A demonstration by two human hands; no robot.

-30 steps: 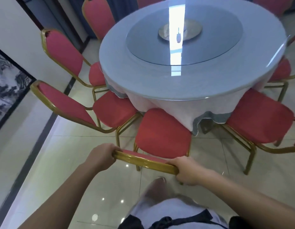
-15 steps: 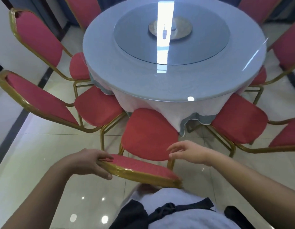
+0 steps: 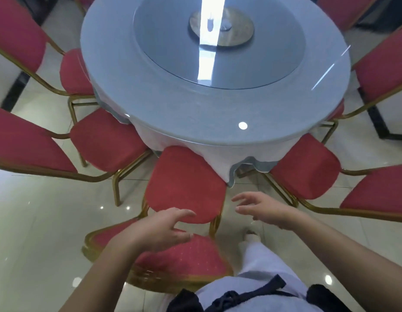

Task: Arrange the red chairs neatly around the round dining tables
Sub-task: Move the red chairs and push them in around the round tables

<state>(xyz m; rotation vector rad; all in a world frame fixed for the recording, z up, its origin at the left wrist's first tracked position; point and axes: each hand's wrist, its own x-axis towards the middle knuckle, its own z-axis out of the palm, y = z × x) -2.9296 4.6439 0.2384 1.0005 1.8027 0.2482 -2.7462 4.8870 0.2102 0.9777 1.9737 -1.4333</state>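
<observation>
A red chair with a gold frame (image 3: 184, 181) stands right in front of me, its seat pushed up to the cloth of the round table (image 3: 173, 109). Its backrest (image 3: 184, 260) sits just below my hands. My left hand (image 3: 159, 230) hovers over the backrest with fingers spread, holding nothing. My right hand (image 3: 265, 208) floats open to the right of the chair, above the floor. More red chairs ring the table: two on the left (image 3: 107, 140) (image 3: 74, 70) and two on the right (image 3: 306, 165) (image 3: 384, 68).
A glass turntable (image 3: 218, 41) lies on the tabletop. The floor is glossy pale tile (image 3: 49, 221). A dark table leg or frame (image 3: 380, 122) stands at the right edge. My leg and shoe (image 3: 252, 239) are just right of the chair.
Both hands have come off the chair's backrest, the right one first, and now hover open. The view has moved closer over the chair and table.
</observation>
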